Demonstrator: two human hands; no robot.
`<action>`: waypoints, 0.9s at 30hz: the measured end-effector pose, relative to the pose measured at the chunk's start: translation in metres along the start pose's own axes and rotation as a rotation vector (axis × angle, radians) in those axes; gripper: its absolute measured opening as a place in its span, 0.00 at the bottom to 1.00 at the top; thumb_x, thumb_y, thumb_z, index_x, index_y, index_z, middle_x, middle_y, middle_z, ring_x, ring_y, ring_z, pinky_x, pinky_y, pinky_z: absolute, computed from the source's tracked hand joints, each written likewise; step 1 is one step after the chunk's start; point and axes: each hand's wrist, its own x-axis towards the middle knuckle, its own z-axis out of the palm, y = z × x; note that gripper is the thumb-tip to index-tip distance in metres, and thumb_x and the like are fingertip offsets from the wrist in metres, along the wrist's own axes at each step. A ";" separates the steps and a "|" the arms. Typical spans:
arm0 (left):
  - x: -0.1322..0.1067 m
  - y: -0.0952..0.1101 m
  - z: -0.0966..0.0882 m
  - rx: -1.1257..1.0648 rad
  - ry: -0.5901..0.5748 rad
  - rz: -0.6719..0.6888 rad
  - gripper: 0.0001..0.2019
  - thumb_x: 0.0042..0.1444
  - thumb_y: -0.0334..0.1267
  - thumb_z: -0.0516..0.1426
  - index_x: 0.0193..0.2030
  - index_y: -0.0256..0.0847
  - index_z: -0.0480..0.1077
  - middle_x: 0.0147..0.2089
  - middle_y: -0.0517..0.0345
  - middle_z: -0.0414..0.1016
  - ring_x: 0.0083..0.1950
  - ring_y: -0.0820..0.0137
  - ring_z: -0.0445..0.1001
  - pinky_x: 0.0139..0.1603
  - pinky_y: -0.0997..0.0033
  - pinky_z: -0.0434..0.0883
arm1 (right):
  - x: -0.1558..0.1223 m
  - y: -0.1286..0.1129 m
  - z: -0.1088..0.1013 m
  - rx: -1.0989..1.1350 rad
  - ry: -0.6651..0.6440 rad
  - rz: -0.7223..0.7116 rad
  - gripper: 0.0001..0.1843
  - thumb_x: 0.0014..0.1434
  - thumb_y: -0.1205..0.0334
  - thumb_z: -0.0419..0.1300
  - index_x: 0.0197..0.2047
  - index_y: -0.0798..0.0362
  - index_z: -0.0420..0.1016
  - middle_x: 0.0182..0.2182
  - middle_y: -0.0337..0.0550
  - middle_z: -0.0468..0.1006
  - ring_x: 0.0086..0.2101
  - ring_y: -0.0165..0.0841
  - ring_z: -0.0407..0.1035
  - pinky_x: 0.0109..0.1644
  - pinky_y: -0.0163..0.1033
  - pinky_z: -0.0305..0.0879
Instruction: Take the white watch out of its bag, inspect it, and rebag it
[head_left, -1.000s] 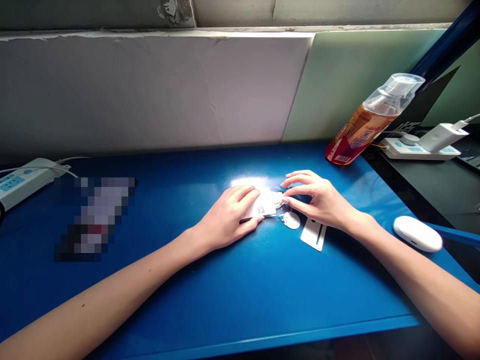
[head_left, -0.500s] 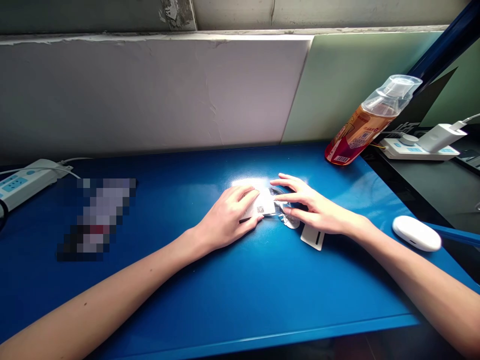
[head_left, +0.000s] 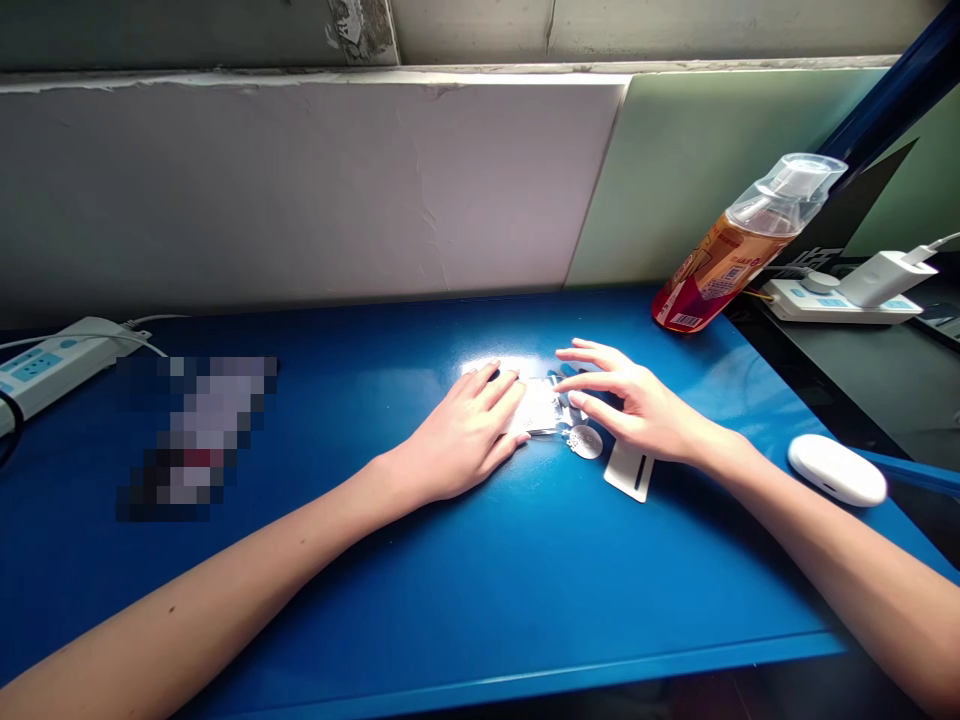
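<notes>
My left hand (head_left: 476,430) lies over the left part of a small white packet (head_left: 538,405) on the blue table, fingers stretched out and slightly spread. The packet's left side is hidden under that hand. At its right end is crinkled, shiny clear plastic (head_left: 574,410). Just above the plastic hovers my right hand (head_left: 634,400), fingers apart and nothing visibly held; whether a fingertip touches the plastic I cannot tell. A round, silvery perforated disc (head_left: 585,441) lies below the right fingers. Beside it, partly under the right hand, is a white card with a dark slot (head_left: 628,470).
On the blue table (head_left: 465,620) stand a tall orange-red bottle (head_left: 724,260) at the back right and a white oval case (head_left: 838,470) at the right edge. A blurred-out object (head_left: 206,430) lies left. White power strips (head_left: 60,360) sit at both sides, with cables.
My left fingers have flattened and spread over the packet. My right hand has shifted slightly right and up from the plastic, leaving the round disc more visible.
</notes>
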 end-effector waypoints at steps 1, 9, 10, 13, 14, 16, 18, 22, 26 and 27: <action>0.000 0.000 0.000 -0.004 -0.012 -0.006 0.29 0.71 0.48 0.46 0.68 0.27 0.59 0.69 0.34 0.62 0.72 0.44 0.56 0.69 0.43 0.59 | 0.000 0.001 0.000 -0.042 0.053 -0.011 0.16 0.67 0.57 0.56 0.51 0.51 0.81 0.60 0.52 0.73 0.66 0.49 0.58 0.67 0.61 0.60; 0.000 0.000 0.000 -0.042 -0.034 -0.026 0.28 0.72 0.49 0.44 0.70 0.29 0.57 0.71 0.34 0.60 0.73 0.46 0.54 0.70 0.43 0.58 | 0.001 0.010 0.003 -0.118 0.070 -0.003 0.15 0.65 0.57 0.59 0.50 0.53 0.80 0.57 0.55 0.76 0.65 0.52 0.60 0.64 0.64 0.64; 0.000 0.000 -0.001 -0.039 -0.035 -0.025 0.28 0.72 0.48 0.43 0.70 0.28 0.57 0.71 0.34 0.60 0.73 0.46 0.55 0.70 0.43 0.58 | 0.001 0.010 0.003 -0.087 0.064 0.009 0.15 0.64 0.57 0.59 0.50 0.52 0.80 0.57 0.54 0.76 0.64 0.52 0.61 0.64 0.64 0.64; 0.000 0.000 -0.001 -0.038 -0.038 -0.023 0.29 0.73 0.48 0.42 0.70 0.28 0.56 0.71 0.34 0.59 0.73 0.47 0.55 0.70 0.43 0.57 | 0.002 0.007 0.001 0.010 0.061 0.037 0.13 0.64 0.56 0.59 0.49 0.49 0.80 0.57 0.50 0.77 0.64 0.50 0.63 0.64 0.63 0.64; 0.000 0.000 -0.001 -0.035 -0.042 -0.024 0.29 0.73 0.48 0.42 0.70 0.28 0.56 0.71 0.34 0.59 0.73 0.47 0.54 0.70 0.44 0.57 | 0.002 0.006 0.000 0.041 0.059 0.045 0.12 0.65 0.56 0.59 0.47 0.48 0.80 0.56 0.49 0.78 0.63 0.49 0.64 0.64 0.62 0.64; 0.000 0.000 -0.001 -0.031 -0.049 -0.028 0.29 0.72 0.48 0.42 0.70 0.28 0.56 0.71 0.35 0.59 0.73 0.47 0.54 0.71 0.45 0.57 | 0.004 0.002 -0.003 0.097 0.055 0.062 0.12 0.65 0.55 0.59 0.45 0.48 0.81 0.54 0.47 0.80 0.62 0.47 0.66 0.64 0.59 0.65; 0.000 0.000 -0.001 -0.035 -0.048 -0.030 0.29 0.72 0.49 0.43 0.70 0.28 0.57 0.71 0.35 0.60 0.73 0.47 0.54 0.71 0.45 0.57 | 0.005 -0.001 -0.005 0.146 0.049 0.072 0.12 0.65 0.55 0.59 0.45 0.48 0.82 0.51 0.46 0.82 0.60 0.47 0.68 0.63 0.56 0.67; 0.000 0.000 0.000 -0.042 -0.032 -0.023 0.28 0.72 0.49 0.43 0.69 0.28 0.58 0.70 0.34 0.61 0.73 0.47 0.55 0.71 0.44 0.57 | 0.005 -0.006 -0.006 0.190 0.022 0.075 0.13 0.66 0.55 0.58 0.47 0.48 0.81 0.49 0.45 0.83 0.56 0.45 0.73 0.59 0.51 0.70; 0.000 0.000 0.001 -0.028 -0.024 -0.016 0.28 0.72 0.48 0.43 0.69 0.27 0.58 0.70 0.34 0.62 0.73 0.47 0.56 0.71 0.45 0.56 | 0.003 -0.011 -0.006 0.199 0.011 0.091 0.15 0.64 0.54 0.60 0.51 0.49 0.79 0.51 0.46 0.82 0.52 0.43 0.75 0.55 0.48 0.73; 0.000 0.000 0.001 -0.027 -0.022 -0.015 0.28 0.72 0.48 0.43 0.69 0.28 0.58 0.70 0.35 0.61 0.73 0.48 0.56 0.71 0.45 0.57 | 0.003 -0.012 -0.006 0.197 0.008 0.073 0.16 0.64 0.54 0.61 0.52 0.49 0.79 0.51 0.46 0.82 0.51 0.43 0.76 0.55 0.47 0.73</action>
